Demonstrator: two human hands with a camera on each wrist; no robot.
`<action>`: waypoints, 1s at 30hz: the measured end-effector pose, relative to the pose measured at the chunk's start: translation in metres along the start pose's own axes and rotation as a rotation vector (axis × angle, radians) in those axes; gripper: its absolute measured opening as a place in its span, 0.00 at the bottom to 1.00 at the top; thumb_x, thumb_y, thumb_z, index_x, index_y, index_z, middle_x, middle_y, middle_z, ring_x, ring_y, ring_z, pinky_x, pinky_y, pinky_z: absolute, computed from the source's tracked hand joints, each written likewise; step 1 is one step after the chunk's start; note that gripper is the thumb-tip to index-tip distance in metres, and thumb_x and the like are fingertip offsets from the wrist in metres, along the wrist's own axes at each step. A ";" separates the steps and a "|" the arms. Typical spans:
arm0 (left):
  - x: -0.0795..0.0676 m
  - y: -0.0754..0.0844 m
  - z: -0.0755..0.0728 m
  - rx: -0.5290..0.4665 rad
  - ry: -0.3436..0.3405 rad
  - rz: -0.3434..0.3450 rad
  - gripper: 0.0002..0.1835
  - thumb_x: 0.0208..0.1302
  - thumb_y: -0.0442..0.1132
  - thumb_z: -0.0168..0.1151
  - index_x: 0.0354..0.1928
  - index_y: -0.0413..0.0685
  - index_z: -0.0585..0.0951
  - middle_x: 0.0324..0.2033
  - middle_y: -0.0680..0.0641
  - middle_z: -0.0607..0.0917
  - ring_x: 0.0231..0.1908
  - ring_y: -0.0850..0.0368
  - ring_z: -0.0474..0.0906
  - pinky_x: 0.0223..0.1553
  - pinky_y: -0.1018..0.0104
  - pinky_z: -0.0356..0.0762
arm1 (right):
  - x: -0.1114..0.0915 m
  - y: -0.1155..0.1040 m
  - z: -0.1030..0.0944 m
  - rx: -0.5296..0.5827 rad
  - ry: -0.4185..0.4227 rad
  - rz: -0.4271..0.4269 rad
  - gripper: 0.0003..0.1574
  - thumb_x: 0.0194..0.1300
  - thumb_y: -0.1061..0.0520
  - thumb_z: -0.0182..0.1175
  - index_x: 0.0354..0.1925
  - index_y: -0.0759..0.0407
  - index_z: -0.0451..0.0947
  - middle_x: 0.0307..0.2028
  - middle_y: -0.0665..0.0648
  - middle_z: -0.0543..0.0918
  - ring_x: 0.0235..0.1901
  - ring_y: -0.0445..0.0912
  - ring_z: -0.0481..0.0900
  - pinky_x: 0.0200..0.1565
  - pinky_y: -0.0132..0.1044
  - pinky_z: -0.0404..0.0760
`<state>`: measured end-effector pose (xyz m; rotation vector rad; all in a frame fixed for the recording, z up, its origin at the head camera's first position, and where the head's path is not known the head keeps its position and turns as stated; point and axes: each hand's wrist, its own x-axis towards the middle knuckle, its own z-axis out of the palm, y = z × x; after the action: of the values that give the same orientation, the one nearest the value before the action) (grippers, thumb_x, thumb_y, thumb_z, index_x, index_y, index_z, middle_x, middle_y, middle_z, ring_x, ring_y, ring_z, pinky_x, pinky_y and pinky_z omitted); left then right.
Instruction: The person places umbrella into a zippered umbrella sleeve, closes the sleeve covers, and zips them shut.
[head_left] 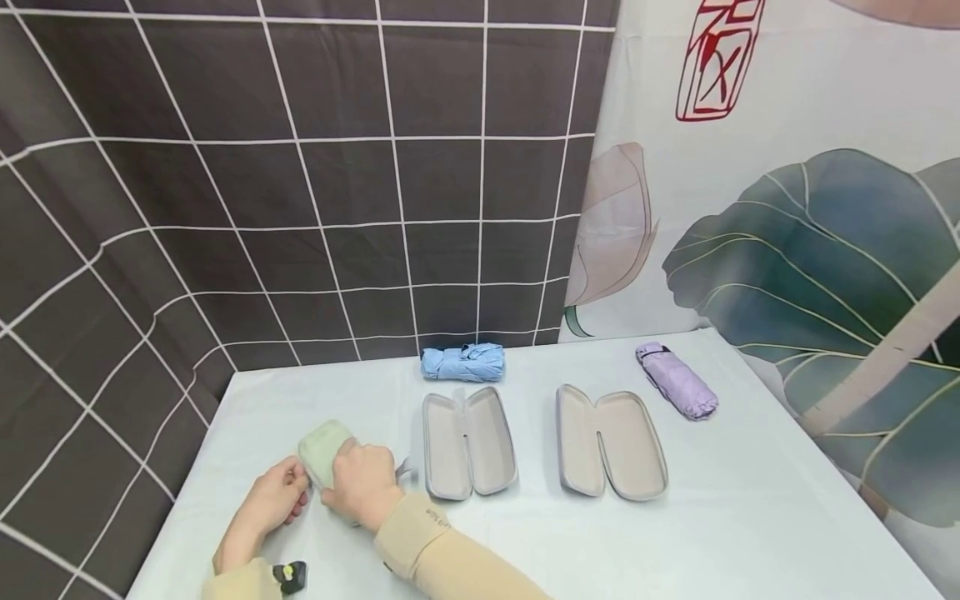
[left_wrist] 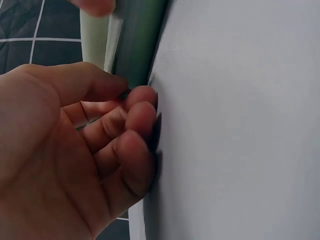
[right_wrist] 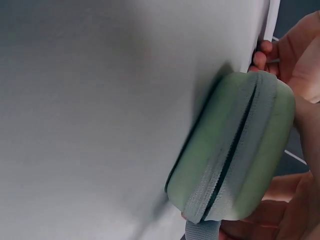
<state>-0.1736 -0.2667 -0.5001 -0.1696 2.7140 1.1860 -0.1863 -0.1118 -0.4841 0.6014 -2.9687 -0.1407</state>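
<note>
A light green zip case (head_left: pixel 322 448) lies at the left of the white table, a grey zipper band (right_wrist: pixel 230 150) running round its side. Between the zipper's two edges a dark gap shows in the right wrist view. My right hand (head_left: pixel 366 483) grips the case from above and the right, near its grey strap (right_wrist: pixel 202 230). At the case's left edge, my left hand (head_left: pixel 273 496) pinches at the zipper with thumb and forefinger, the other fingers curled; the pull is mostly hidden by the fingertips (left_wrist: pixel 142 95).
Two grey cases lie spread wide, one mid-table (head_left: pixel 470 442) and one farther right (head_left: pixel 611 442). A blue folded umbrella (head_left: pixel 463 363) sits near the back edge, a purple folded umbrella (head_left: pixel 677 381) at back right. Dark gridded cloth (head_left: pixel 337 183) hangs behind the white table (head_left: pixel 720 517).
</note>
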 end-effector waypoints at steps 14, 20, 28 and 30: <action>-0.003 0.001 -0.007 0.020 -0.036 0.055 0.09 0.72 0.34 0.51 0.31 0.44 0.72 0.20 0.49 0.76 0.22 0.55 0.72 0.22 0.66 0.71 | 0.005 -0.014 0.004 0.000 0.107 0.081 0.45 0.54 0.22 0.58 0.47 0.58 0.82 0.27 0.50 0.82 0.18 0.41 0.77 0.16 0.37 0.71; -0.008 0.000 -0.010 0.000 -0.048 0.059 0.08 0.70 0.32 0.52 0.31 0.43 0.74 0.22 0.49 0.77 0.23 0.54 0.73 0.24 0.66 0.72 | 0.011 -0.021 0.005 0.033 0.095 0.080 0.40 0.55 0.22 0.58 0.42 0.54 0.84 0.32 0.48 0.80 0.21 0.40 0.77 0.17 0.37 0.72; -0.009 0.002 -0.006 -0.056 -0.063 0.072 0.07 0.67 0.29 0.52 0.29 0.41 0.72 0.22 0.48 0.76 0.23 0.54 0.72 0.24 0.66 0.71 | 0.015 -0.023 0.001 0.021 0.056 0.118 0.36 0.55 0.23 0.59 0.37 0.51 0.84 0.28 0.49 0.76 0.19 0.40 0.74 0.17 0.37 0.72; -0.009 0.002 -0.004 -0.062 -0.058 0.055 0.07 0.67 0.29 0.52 0.28 0.42 0.72 0.22 0.48 0.76 0.23 0.54 0.72 0.24 0.66 0.71 | 0.016 -0.022 -0.001 0.018 0.039 0.119 0.35 0.56 0.23 0.58 0.37 0.50 0.83 0.27 0.48 0.75 0.19 0.40 0.74 0.17 0.37 0.72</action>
<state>-0.1658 -0.2677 -0.4941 -0.0680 2.6492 1.2709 -0.1924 -0.1388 -0.4843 0.4223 -2.9610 -0.0908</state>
